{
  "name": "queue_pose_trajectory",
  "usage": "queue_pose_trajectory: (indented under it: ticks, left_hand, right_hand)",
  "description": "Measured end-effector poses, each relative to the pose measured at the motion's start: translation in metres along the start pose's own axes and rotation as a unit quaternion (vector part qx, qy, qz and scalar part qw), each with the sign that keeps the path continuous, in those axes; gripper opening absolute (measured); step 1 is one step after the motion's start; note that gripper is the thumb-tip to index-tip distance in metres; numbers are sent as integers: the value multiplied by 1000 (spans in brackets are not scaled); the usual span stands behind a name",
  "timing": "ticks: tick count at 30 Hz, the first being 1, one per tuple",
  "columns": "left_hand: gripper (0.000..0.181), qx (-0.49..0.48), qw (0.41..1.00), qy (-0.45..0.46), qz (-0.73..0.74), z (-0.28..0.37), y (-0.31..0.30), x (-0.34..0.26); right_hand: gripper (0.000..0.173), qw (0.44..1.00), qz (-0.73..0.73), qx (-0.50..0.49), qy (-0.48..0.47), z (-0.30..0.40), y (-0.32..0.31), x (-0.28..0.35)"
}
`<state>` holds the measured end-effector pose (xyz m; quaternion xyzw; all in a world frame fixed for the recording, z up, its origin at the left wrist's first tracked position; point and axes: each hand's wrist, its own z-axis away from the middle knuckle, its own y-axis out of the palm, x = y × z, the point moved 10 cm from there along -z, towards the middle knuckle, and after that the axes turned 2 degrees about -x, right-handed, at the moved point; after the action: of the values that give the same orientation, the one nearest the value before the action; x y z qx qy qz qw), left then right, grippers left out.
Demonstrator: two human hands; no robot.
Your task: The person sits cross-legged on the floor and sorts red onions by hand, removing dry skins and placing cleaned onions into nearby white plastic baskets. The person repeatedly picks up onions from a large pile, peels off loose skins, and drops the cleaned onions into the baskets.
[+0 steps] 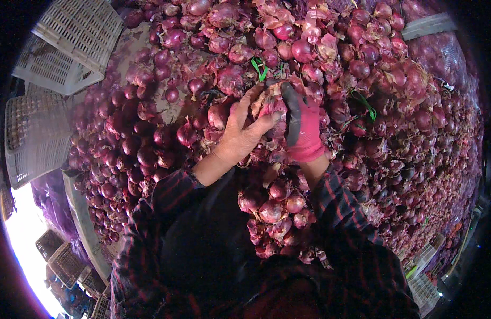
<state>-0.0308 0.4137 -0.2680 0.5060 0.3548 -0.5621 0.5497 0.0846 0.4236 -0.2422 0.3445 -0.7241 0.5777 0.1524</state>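
Note:
My bare left hand (pixel 245 127) and my gloved right hand (pixel 303 123) meet over the middle of the onion heap. Between them is a red onion (pixel 272 104) with loose, papery skin, gripped from both sides. The right glove is pink-red, with dark grey fingers partly covering the onion. Loose red onions (pixel 229 79) and shed skins (pixel 275 16) surround both hands. More onions (pixel 271 211) lie below my wrists, close to my body. Just above the left fingertips rests a bright green strip (pixel 259 68).
White plastic crates (pixel 76 40) are stacked at upper left, with another crate (pixel 38 139) below them. A board (pixel 84 215) edges the heap on the left. Another board (pixel 429 26) stands at upper right, near purple mesh (pixel 448 52). A second green strip (pixel 364 104) lies right of my hands.

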Motion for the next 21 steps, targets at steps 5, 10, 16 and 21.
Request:
queue_pose_trajectory:
  ticks: [5, 10, 16, 21]
  left_hand:
    - [55, -39, 981, -105, 161, 7, -5, 41]
    - [52, 168, 981, 1, -101, 11, 22, 57]
    - [67, 526, 829, -30, -187, 56, 65, 141]
    - [65, 492, 810, -37, -318, 32, 55, 133]
  right_hand:
    - [30, 995, -57, -44, 75, 8, 10, -11]
    - [30, 879, -337, 138, 307, 54, 46, -75]
    - [48, 970, 2, 200, 142, -21, -2, -108]
    - [44, 908, 350, 217, -76, -112, 47, -133]
